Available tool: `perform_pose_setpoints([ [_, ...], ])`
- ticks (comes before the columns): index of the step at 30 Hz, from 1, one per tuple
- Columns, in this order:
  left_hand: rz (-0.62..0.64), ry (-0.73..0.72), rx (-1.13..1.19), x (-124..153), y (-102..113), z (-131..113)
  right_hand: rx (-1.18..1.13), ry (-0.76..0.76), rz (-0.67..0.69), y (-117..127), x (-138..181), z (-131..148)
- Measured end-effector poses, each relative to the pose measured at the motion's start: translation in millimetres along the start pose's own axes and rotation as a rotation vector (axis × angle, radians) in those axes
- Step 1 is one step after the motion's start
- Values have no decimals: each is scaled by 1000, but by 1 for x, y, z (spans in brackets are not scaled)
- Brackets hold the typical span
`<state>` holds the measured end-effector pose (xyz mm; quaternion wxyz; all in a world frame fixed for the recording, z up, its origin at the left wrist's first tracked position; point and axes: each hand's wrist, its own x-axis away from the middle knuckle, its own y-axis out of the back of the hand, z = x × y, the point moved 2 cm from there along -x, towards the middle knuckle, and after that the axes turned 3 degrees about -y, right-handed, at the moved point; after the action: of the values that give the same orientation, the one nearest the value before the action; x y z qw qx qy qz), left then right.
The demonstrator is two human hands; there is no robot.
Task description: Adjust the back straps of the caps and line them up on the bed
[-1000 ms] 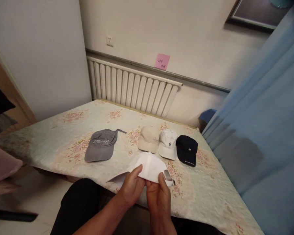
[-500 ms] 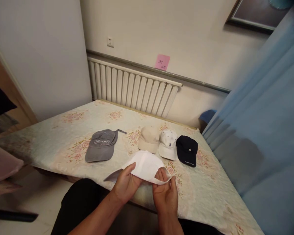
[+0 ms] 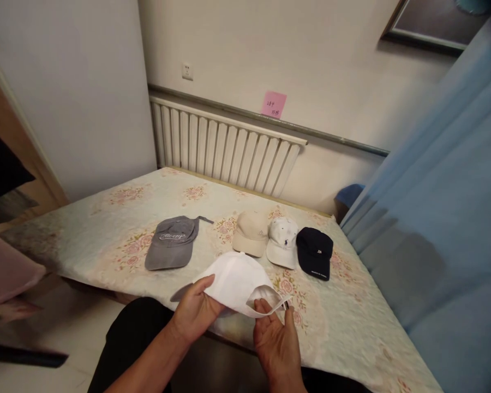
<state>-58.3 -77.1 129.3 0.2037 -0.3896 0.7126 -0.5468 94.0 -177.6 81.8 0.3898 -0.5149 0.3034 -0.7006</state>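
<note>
A plain white cap (image 3: 233, 281) is held in front of me, tilted, its brim to the left and its back opening to the right. My left hand (image 3: 198, 308) grips its lower left side, thumb on the outside. At the back strap (image 3: 268, 313), my right hand (image 3: 276, 335) has its fingers by the opening and its thumb near a small dark piece at the strap's end. Beyond lie a beige cap (image 3: 249, 234), a white cap with a small dark logo (image 3: 282, 243) and a black cap (image 3: 314, 252) side by side. A grey cap (image 3: 172, 243) rests further left.
The caps lie on a bed with a floral cover (image 3: 352, 322). Behind it are a radiator (image 3: 225, 147) and a pink note (image 3: 274, 104) on the wall. A blue curtain (image 3: 442, 218) hangs along the right side. Pink cloth (image 3: 12, 273) shows at left.
The white cap has turned a little, so its back opening shows wider. My right hand has shifted slightly lower, its fingers less deep in the opening. My left hand has moved slightly left.
</note>
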Motion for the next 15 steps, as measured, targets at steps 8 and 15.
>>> perform_pose_setpoints([
  [8, -12, 15, -7, 6, 3, -11, -49, 4, -16, -11, 7, -15],
  [15, 11, 0, 68, 5, 7, -15, -93, 16, 67, -20, 13, -21],
])
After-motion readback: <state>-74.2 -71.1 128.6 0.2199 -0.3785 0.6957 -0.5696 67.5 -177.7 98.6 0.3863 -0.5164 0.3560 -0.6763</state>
